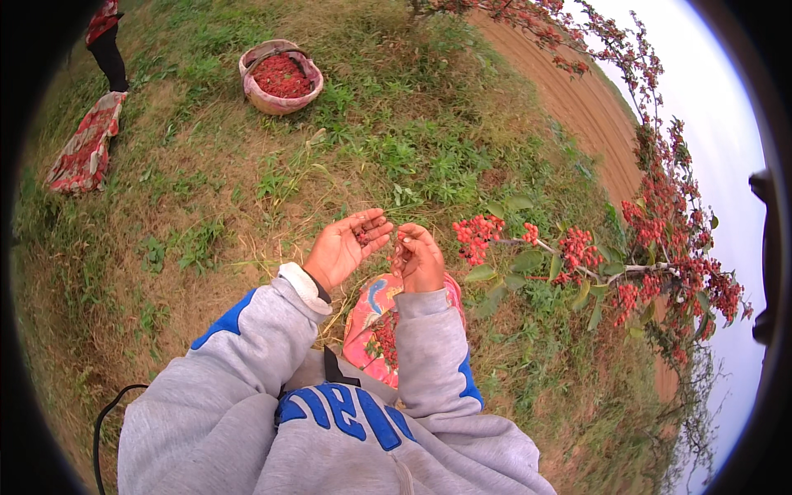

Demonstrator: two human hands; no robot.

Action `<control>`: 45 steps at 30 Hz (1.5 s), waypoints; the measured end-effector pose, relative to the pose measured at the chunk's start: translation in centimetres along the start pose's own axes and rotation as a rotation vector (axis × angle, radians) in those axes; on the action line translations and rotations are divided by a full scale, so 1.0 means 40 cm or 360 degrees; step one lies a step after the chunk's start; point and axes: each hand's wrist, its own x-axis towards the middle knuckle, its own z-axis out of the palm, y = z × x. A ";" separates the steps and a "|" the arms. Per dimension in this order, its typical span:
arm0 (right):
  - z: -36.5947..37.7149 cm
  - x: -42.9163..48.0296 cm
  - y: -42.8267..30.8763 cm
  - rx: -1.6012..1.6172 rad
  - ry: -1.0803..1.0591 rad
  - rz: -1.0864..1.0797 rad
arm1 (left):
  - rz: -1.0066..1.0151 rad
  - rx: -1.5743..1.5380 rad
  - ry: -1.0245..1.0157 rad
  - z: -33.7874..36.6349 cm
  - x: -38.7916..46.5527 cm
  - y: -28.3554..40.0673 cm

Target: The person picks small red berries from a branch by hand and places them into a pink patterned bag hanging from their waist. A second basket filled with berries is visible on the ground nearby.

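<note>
My left hand (346,242) is held palm up, with a few dark red peppercorns (362,236) resting on its fingers. Close beside it, my right hand (419,260) is curled, with small red peppercorns (401,236) at its thumb and fingertips. Beneath my right forearm, partly hidden, sits a container lined with pink patterned cloth (378,296); red peppercorns (386,340) lie inside. To the right of my right hand, a branch (581,270) of what looks like a Sichuan pepper tree carries red clusters (475,238) and green leaves.
A cloth-lined basket (281,110) with an arched handle stands ahead on the grass, holding red peppercorns (281,75). At far left a person (106,49) stands near a red patterned cloth (86,148). More fruiting branches (665,192) and ploughed soil (572,93) are to the right.
</note>
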 end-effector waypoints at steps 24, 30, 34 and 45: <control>-0.006 -0.044 0.002 -0.0867 0.0364 -0.0234 | -0.0144 0.0407 -0.0183 0.042 0.016 -0.067; -0.036 -0.060 0.010 -0.0610 0.0357 -0.0438 | -0.0294 0.0574 -0.0150 0.044 0.014 -0.084; -0.048 -0.071 0.011 -0.0530 0.0397 -0.0245 | -0.0264 0.0854 -0.0042 0.041 0.010 -0.088; -0.018 -0.073 0.009 -0.0172 0.0367 -0.0054 | -0.0119 0.1036 0.0052 0.036 -0.006 -0.080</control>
